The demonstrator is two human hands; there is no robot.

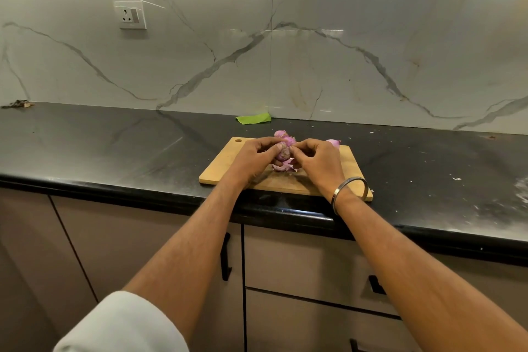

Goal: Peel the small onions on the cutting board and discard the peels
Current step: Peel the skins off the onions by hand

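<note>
Gripping onion [283,153] (both hands curled)

held onion [283,151]: small, pinkish-purple, partly covered by fingers at the centre of the frame, raised just above the board; dull patches of papery skin on its near face.
rear onion [281,134]: pink-purple, at the board's far edge, just behind the held one; mostly hidden.
right onion [333,142]: pale pink, near the board's far right edge, only its top visible.
peels [284,167]: loose pale purple flakes lying on the board below the held onion.
cutting board [225,164]: light wood, rectangular, hanging hole at its far left corner; lies flat on the dark counter, centre of frame.
</note>
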